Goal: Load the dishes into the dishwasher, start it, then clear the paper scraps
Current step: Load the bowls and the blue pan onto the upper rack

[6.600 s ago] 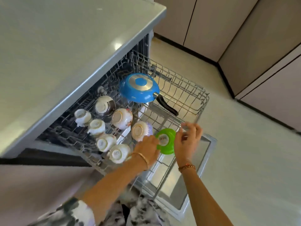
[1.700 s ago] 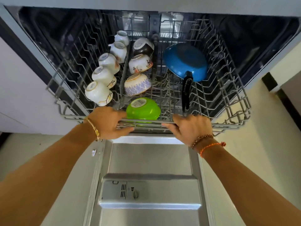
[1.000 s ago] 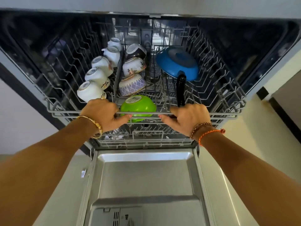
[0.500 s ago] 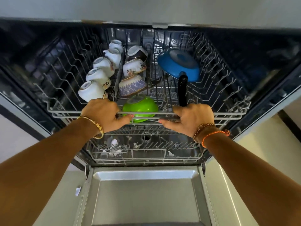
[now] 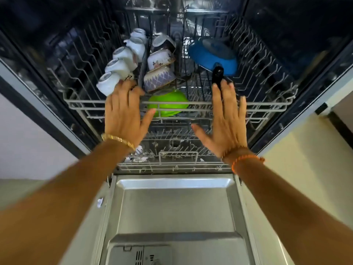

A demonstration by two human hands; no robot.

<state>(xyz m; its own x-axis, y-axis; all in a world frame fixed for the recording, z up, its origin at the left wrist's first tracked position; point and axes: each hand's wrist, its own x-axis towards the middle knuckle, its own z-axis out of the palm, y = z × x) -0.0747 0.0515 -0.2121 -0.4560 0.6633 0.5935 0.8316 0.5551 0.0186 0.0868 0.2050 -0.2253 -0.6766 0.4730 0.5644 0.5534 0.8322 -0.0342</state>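
my left hand [image 5: 124, 113] and right hand [image 5: 227, 119], fingers straight, before upper rack [image 5: 267, 108]: white cups [image 5: 118, 64] at 11 o'clock, green bowl [image 5: 168, 102] centre, blue pan [image 5: 212, 54] at 1 o'clock; door [image 5: 175, 211] at 6 o'clock.

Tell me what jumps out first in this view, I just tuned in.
Two open hands, left and right, reach with straight fingers at the front rail of the upper rack. Brightest in that rack are a green bowl at the front middle and a blue pan at the back right, with white cups lined along the left. Below lies the open door.
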